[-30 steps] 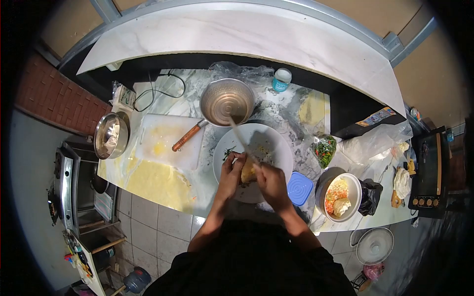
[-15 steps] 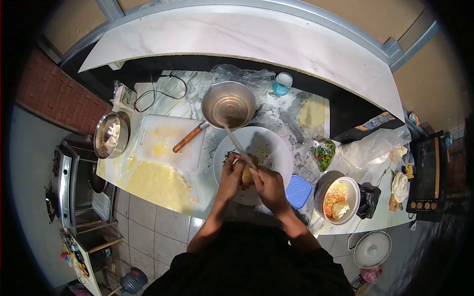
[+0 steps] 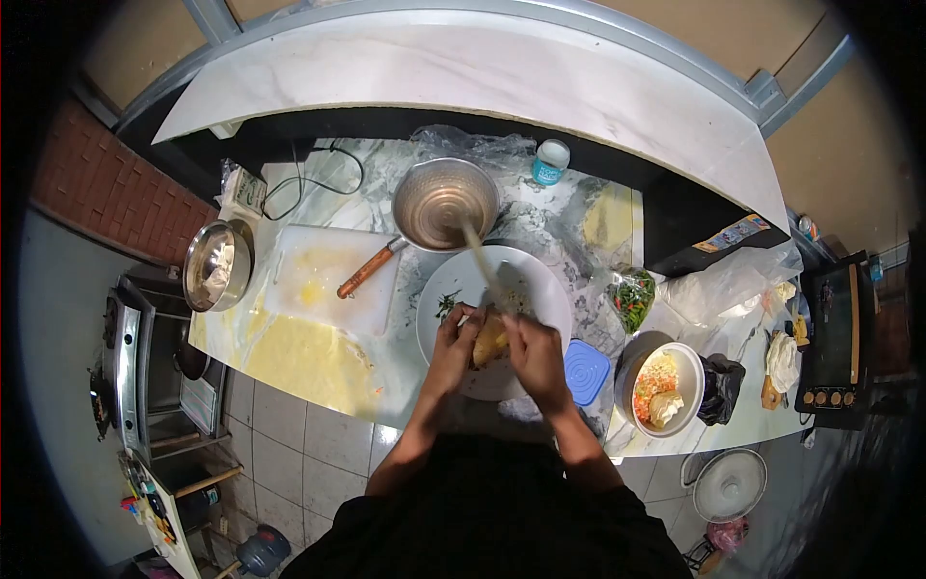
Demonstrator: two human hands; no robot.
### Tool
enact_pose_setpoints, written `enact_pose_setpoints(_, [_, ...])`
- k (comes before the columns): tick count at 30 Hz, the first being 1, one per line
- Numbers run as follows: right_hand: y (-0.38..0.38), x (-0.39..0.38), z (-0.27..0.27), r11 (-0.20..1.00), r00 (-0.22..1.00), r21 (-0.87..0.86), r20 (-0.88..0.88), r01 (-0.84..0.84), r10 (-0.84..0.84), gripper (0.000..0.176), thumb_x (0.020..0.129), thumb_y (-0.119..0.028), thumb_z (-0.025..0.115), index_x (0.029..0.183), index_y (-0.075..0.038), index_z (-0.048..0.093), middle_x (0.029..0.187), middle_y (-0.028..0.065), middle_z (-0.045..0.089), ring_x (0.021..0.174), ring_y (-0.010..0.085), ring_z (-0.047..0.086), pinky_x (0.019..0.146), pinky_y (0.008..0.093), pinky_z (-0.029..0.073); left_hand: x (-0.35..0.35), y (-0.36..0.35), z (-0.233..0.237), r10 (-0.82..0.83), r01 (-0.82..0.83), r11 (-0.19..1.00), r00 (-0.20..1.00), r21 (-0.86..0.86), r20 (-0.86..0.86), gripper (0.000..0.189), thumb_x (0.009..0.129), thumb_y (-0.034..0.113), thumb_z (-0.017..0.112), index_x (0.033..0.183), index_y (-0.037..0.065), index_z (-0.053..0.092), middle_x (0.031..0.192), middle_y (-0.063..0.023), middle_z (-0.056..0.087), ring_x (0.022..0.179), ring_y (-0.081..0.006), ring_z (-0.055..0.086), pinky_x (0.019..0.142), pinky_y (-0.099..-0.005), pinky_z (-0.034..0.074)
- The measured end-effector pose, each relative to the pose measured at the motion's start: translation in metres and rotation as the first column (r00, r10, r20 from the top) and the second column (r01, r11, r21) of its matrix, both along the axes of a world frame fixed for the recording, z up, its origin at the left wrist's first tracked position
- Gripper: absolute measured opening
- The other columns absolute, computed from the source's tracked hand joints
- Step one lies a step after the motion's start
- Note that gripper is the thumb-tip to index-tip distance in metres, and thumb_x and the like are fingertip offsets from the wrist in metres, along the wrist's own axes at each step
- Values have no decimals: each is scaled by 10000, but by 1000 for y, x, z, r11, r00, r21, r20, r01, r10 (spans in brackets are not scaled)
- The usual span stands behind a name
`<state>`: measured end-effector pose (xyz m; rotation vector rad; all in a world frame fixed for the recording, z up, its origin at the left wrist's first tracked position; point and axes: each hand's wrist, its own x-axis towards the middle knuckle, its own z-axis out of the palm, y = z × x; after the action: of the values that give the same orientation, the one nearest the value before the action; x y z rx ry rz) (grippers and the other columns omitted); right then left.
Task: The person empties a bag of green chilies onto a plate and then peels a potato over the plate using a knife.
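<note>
Above a large white plate (image 3: 439,285), my left hand (image 3: 453,352) holds a yellowish-brown piece of food (image 3: 490,343) at its left side. My right hand (image 3: 535,357) is closed round the lower end of a long, pale utensil (image 3: 480,259), blurred, perhaps a knife or spatula. The utensil points up and left toward a metal saucepan (image 3: 447,205) with a wooden handle. Chopped green herbs (image 3: 447,305) lie on the plate's left part, with crumbs nearer its middle.
Left of the plate are a white cutting board (image 3: 328,275) and a metal bowl (image 3: 217,265). To the right are a blue lid (image 3: 584,373), a bag of chillies (image 3: 632,301) and a white pot (image 3: 687,420) with chopped vegetables. A jar (image 3: 551,162) stands behind.
My right hand has moved slightly right with the utensil, whose tip has shifted right. More of the yellowish food and the herbs show between and beside my hands.
</note>
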<state>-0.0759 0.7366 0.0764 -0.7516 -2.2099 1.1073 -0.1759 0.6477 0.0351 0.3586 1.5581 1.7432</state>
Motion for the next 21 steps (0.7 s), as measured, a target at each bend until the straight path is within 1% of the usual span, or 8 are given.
enact_pose_setpoints(3, [-5,2,0,999,996,-38,89,6,-2,239,940,-146,541,784,33,566,694,232,556,628,412,564,542,438,419,1,1,20,29,-22,999,983,-42,182,222,955,305,529,934,85,543,732,3,534,573,-58,468,461,-211,337])
enact_pose_setpoints(5, [-13,5,-4,999,999,-5,-21,-49,49,240,935,-142,551,766,28,550,674,226,541,612,412,551,534,444,406,-3,-2,19,3,10,995,993,-102,119,224,953,306,534,936,83,550,743,3,537,597,-62,482,467,-209,352])
enact_pose_setpoints(6, [-4,6,-5,999,998,-16,25,-52,52,246,931,-141,560,748,22,535,664,223,528,609,416,541,533,448,398,-4,-3,17,-25,34,987,998,-158,59,227,951,306,539,937,80,557,754,2,541,621,-66,497,473,-208,367])
enact_pose_setpoints(10, [-3,5,-2,999,999,-32,42,27,-26,243,920,-144,577,746,19,530,674,225,533,625,418,545,541,450,399,0,0,8,-6,9,1000,989,-20,147,246,946,317,549,939,72,563,721,12,540,621,-66,503,478,-204,380])
enact_pose_setpoints(13, [-8,9,-5,999,999,19,22,-29,29,244,923,-144,571,746,19,531,677,226,534,633,417,546,550,442,406,-3,-2,6,-8,5,1000,996,23,93,247,943,306,557,943,60,570,731,4,562,629,-59,504,494,-210,395])
enact_pose_setpoints(16, [-5,8,-3,997,997,-73,80,-1,7,200,929,-141,554,815,21,581,689,222,544,660,418,558,568,442,421,1,-2,14,-22,29,995,997,-95,78,228,940,277,573,942,49,577,769,-11,586,642,-54,505,533,-204,405])
enact_pose_setpoints(19, [-16,8,-5,999,997,-15,-68,-35,34,181,934,-137,537,914,20,625,725,221,571,699,417,577,593,442,440,0,-5,14,23,-23,999,1000,-37,6,214,933,251,593,938,38,581,788,-16,596,652,-55,511,561,-199,412])
enact_pose_setpoints(21, [-2,9,4,996,994,-81,97,-39,47,184,930,-127,532,974,14,643,771,220,597,737,412,592,616,447,451,-4,-3,9,-48,44,999,989,-28,-137,222,928,245,603,953,26,578,799,-23,603,682,-62,526,600,-204,426])
